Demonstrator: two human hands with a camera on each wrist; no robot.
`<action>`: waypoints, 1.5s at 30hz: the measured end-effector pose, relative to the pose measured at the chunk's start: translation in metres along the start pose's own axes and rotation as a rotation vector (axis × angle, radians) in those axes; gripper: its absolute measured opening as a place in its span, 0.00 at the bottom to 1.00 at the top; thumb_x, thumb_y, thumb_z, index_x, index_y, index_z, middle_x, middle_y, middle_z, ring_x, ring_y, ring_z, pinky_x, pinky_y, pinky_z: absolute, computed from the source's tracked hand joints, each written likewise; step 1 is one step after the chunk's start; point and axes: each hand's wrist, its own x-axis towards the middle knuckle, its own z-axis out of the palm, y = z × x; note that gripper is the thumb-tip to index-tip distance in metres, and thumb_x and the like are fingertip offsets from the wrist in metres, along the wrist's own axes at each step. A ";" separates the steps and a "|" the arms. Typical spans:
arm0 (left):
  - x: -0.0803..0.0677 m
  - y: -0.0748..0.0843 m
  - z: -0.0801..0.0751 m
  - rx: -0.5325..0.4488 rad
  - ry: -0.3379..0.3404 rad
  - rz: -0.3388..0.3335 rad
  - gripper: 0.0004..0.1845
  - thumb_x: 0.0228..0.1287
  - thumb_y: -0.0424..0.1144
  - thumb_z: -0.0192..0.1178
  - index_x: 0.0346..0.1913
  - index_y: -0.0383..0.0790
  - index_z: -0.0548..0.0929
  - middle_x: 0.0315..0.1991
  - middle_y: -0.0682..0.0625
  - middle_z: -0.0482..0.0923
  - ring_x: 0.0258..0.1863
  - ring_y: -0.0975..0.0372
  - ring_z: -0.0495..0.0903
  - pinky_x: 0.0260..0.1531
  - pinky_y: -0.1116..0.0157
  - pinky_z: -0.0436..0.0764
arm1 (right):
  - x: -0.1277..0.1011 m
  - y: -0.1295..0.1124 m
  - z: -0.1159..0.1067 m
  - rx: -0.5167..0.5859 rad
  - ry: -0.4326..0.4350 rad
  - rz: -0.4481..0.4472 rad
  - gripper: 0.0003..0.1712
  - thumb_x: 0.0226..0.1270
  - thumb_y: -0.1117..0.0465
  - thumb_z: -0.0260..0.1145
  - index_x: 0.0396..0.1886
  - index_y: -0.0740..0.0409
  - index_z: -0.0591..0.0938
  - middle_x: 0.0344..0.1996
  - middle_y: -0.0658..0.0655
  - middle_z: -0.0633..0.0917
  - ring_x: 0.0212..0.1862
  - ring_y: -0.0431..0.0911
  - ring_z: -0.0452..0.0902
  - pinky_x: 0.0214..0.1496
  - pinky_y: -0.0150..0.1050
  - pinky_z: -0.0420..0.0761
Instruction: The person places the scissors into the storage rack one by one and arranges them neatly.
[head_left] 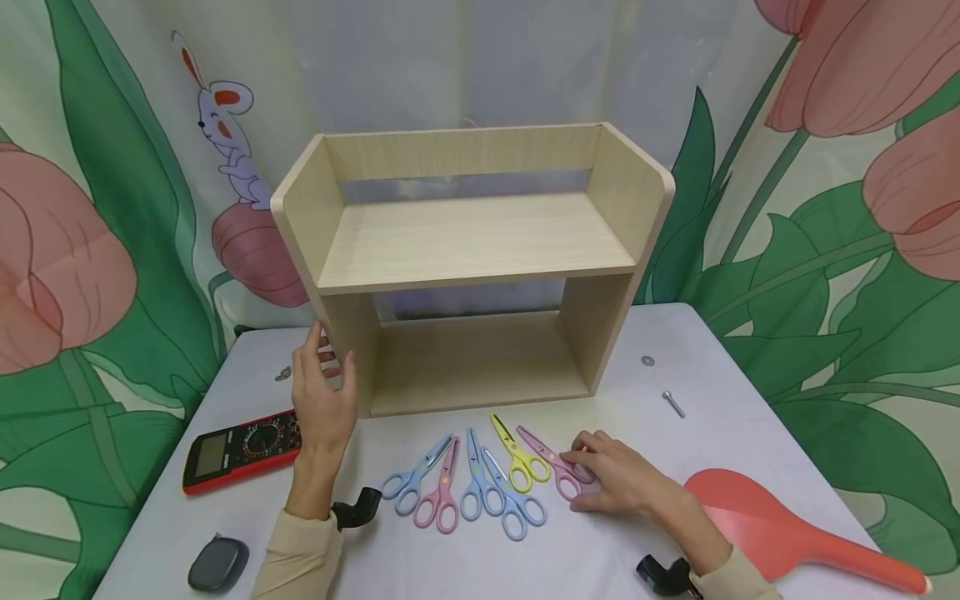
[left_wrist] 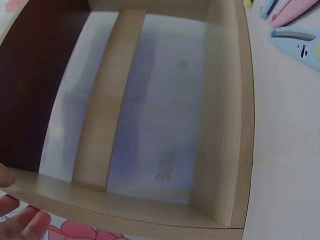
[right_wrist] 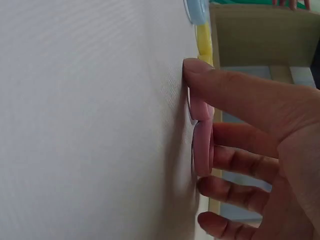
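Right hand (head_left: pixel 618 482) is laid on the handle of the pink scissors (head_left: pixel 551 462), rightmost in the row of scissors near the counter's (head_left: pixel 675 442) front edge. The fingers (right_wrist: pixel 235 95) are curled over the handle loops and grasp them against the counter. Left hand (head_left: pixel 322 396) is held upright, fingers straight, against the left front corner of the wooden shelf (head_left: pixel 472 258), which stands toward the counter's back edge.

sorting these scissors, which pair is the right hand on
The pink scissors at the far right of the row; the right hand pinches its handle. The other pink pair lies further left, untouched.
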 end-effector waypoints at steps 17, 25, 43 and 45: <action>0.003 -0.010 -0.002 -0.023 -0.095 -0.080 0.25 0.71 0.31 0.59 0.70 0.38 0.71 0.53 0.33 0.78 0.46 0.43 0.85 0.40 0.49 0.89 | 0.022 -0.040 -0.049 0.056 0.288 -0.177 0.31 0.47 0.47 0.80 0.53 0.47 0.84 0.45 0.39 0.78 0.47 0.34 0.71 0.47 0.35 0.82; 0.002 -0.012 -0.002 -0.022 -0.105 -0.090 0.26 0.72 0.32 0.59 0.70 0.39 0.70 0.56 0.34 0.78 0.49 0.42 0.85 0.41 0.49 0.88 | 0.065 -0.090 -0.104 0.077 0.433 -0.490 0.33 0.51 0.48 0.79 0.55 0.56 0.80 0.47 0.49 0.77 0.48 0.38 0.71 0.46 0.32 0.81; 0.005 -0.013 -0.002 0.006 -0.143 -0.092 0.27 0.71 0.32 0.59 0.71 0.39 0.69 0.56 0.34 0.77 0.50 0.43 0.85 0.43 0.49 0.88 | 0.214 -0.184 -0.187 0.215 0.461 -0.108 0.30 0.55 0.40 0.71 0.45 0.60 0.83 0.44 0.54 0.79 0.43 0.43 0.74 0.46 0.34 0.80; 0.004 -0.013 -0.003 0.001 -0.149 -0.092 0.27 0.71 0.32 0.59 0.71 0.39 0.69 0.56 0.34 0.77 0.50 0.43 0.85 0.43 0.49 0.88 | 0.229 -0.190 -0.185 0.222 0.435 -0.076 0.27 0.56 0.39 0.69 0.39 0.58 0.84 0.43 0.53 0.80 0.42 0.42 0.74 0.44 0.34 0.79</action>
